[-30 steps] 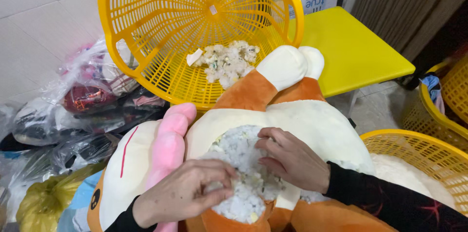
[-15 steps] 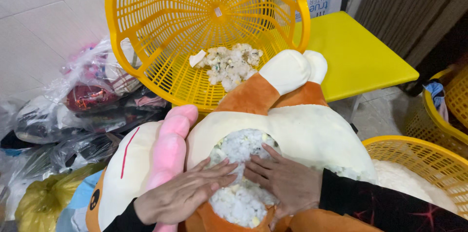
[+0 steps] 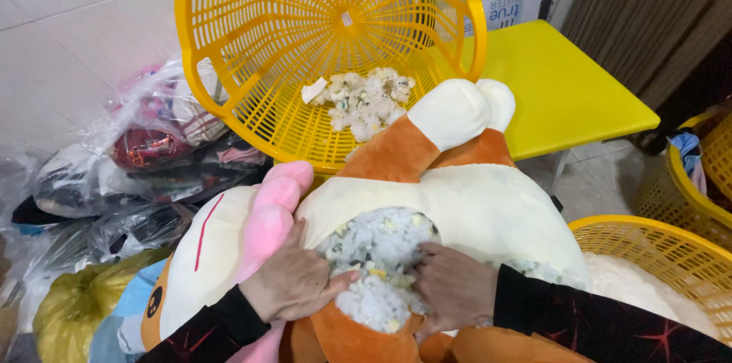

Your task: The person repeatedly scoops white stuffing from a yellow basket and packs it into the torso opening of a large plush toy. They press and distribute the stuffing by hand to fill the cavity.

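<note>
From the head view, much is cut off or buried. The fingertips of both hands are sunk into the white foam stuffing point(image 3: 377, 268), so it is hard to make out how far they close; the bottom edge of the frame cuts both black sleeves. The left hand point(image 3: 293, 283) lies curled at the left rim of the opening in the plush toy point(image 3: 465, 210), fingers bent down into the filling — whether it pinches any cannot be told. The right hand point(image 3: 454, 287) sits at the right rim, its fingers dug in and hidden, its hold likewise unclear.

The stuffing fills the round opening in the toy's cream belly, directly between the two hands and touching both. The toy's orange leg with its white paw point(image 3: 450, 115) points up toward a tilted yellow basket point(image 3: 229, 43), where a smaller heap of foam bits point(image 3: 366, 100) rests. A pink plush limb point(image 3: 271, 214) lies just beside the left hand. A second yellow basket point(image 3: 656, 241) — partly out of frame — stands at the right, behind the right sleeve.
</note>
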